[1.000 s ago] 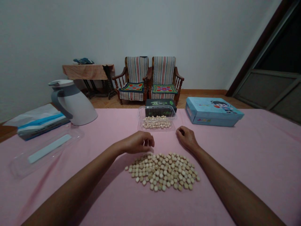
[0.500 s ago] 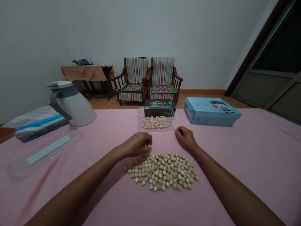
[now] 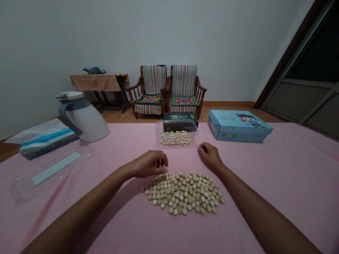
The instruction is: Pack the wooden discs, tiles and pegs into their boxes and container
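**Left hand:** the left hand [image 3: 149, 164] sits right at the top edge of the pile, fingers curled down and bunched together. The fingertips [image 3: 164, 163] are tucked under, so I can't tell if they're pinching a piece.

**Right hand:** the right hand [image 3: 209, 155] rests on the cloth past the pile's far edge, fingers loosely curled, nothing showing in them.

**Technique tip:** work the loose pieces on the rim, one at a time with the fingertips; no need to dig into the middle.

**The pieces:** small pale hexagonal pieces [image 3: 182, 193], lots of them, lying in a low single-layer-ish heap on the pink tablecloth [image 3: 291, 176], between the forearms.

**Clear plastic tray:** the clear plastic tray [image 3: 195, 131] sits just beyond the hands, with a smaller batch of the same pieces [image 3: 176, 139] inside.
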The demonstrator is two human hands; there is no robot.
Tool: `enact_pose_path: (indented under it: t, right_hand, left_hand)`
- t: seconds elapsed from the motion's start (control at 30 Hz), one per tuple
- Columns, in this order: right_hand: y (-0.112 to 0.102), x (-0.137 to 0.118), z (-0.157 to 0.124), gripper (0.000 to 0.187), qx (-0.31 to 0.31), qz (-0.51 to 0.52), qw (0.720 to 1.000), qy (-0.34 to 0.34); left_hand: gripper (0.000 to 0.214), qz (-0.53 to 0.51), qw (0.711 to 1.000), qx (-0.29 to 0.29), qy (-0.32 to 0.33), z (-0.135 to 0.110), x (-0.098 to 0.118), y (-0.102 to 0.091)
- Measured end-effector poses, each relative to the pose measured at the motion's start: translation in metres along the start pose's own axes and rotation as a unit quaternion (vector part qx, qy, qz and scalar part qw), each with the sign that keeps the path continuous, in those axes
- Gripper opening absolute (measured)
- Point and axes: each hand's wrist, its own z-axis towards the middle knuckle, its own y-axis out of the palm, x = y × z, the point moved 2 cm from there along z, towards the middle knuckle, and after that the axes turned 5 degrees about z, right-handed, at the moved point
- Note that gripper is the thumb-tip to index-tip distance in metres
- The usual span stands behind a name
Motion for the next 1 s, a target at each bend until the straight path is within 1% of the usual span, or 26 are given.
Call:
enact_pose_path:
  t: [0.03, 0.07, 0.13, 0.23, 0.3, 0.37, 0.43, 0.47, 0.53, 0.6, 0.67, 0.7, 0.73, 0.77, 0.8, 0.83, 0.9, 0.97, 1.0]
  right_hand:
    - [0.0, 0.0, 0.0, 0.016, 0.0, -0.002, 1.0, 0.0]
    - [0.0, 0.0, 0.0, 0.016, 0.0, -0.003, 1.0, -0.001]
    - [0.0, 0.0, 0.0, 0.016, -0.001, -0.005, 1.0, -0.002]
    - [-0.001, -0.002, 0.0, 0.016, -0.001, -0.002, 1.0, -0.001]
    - [-0.001, -0.003, 0.0, 0.016, -0.001, 0.001, 1.0, -0.002]
    - [-0.001, -0.003, 0.0, 0.016, -0.001, 0.001, 1.0, -0.003]
    - [-0.001, -0.002, 0.0, 0.016, -0.001, -0.001, 1.0, -0.002]
    - [0.0, -0.002, 0.0, 0.015, -0.001, -0.001, 1.0, -0.002]
    - [0.0, -0.001, 0.0, 0.015, -0.001, 0.0, 1.0, 0.0]
    - [-0.001, -0.001, 0.0, 0.015, -0.002, 0.0, 1.0, 0.001]
    - [-0.002, -0.002, 0.0, 0.016, -0.003, 0.0, 1.0, 0.002]
    - [-0.002, -0.002, 0.0, 0.016, -0.003, 0.0, 1.0, 0.003]
    - [-0.002, -0.003, 0.0, 0.016, -0.003, -0.001, 1.0, 0.004]
    - [-0.002, -0.003, 0.0, 0.016, -0.004, -0.001, 1.0, 0.004]
    - [-0.002, -0.003, 0.0, 0.016, -0.003, 0.0, 1.0, 0.003]
    - [-0.002, -0.002, 0.0, 0.016, -0.003, 0.0, 1.0, 0.002]
    - [-0.002, -0.002, 0.0, 0.016, -0.004, 0.001, 1.0, 0.0]
    - [-0.001, -0.001, 0.0, 0.016, -0.003, -0.001, 1.0, -0.001]
    - [-0.001, 0.0, 0.0, 0.016, -0.004, -0.003, 1.0, 0.0]
  left_hand:
    - [0.016, 0.006, 1.0, -0.021, 0.003, -0.005, 0.001, 0.006]
    - [0.018, 0.018, 0.999, -0.029, 0.003, -0.009, 0.003, 0.011]
    - [0.018, 0.045, 0.999, -0.022, -0.001, -0.013, 0.005, 0.019]
    - [0.017, 0.078, 0.997, -0.009, -0.002, -0.012, 0.005, 0.026]
    - [0.016, 0.088, 0.996, -0.011, 0.003, -0.007, 0.002, 0.027]
    - [0.014, 0.093, 0.996, -0.005, 0.006, 0.001, -0.003, 0.022]
    - [0.012, 0.095, 0.995, 0.024, 0.002, 0.014, -0.01, 0.011]
    - [0.011, 0.096, 0.994, 0.053, -0.004, 0.022, -0.013, 0.004]
    - [0.009, 0.101, 0.986, 0.132, -0.018, 0.04, -0.02, -0.012]
    - [0.01, 0.094, 0.962, 0.251, -0.048, 0.055, -0.025, -0.028]
    - [0.018, 0.07, 0.931, 0.352, -0.07, 0.064, -0.028, -0.039]
    - [0.021, 0.058, 0.919, 0.384, -0.074, 0.065, -0.028, -0.041]
    - [0.022, 0.048, 0.915, 0.394, -0.074, 0.063, -0.029, -0.041]
    - [0.02, 0.042, 0.92, 0.382, -0.071, 0.06, -0.029, -0.039]
    - [0.017, 0.038, 0.934, 0.35, -0.066, 0.054, -0.029, -0.036]
    - [0.015, 0.033, 0.952, 0.299, -0.06, 0.047, -0.029, -0.031]
    - [0.018, 0.014, 0.984, 0.17, -0.052, 0.026, -0.028, -0.021]
    - [0.032, -0.006, 0.998, 0.047, -0.048, 0.0, -0.025, -0.01]
    - [0.04, 0.002, 0.999, 0.017, -0.046, -0.013, -0.022, -0.006]
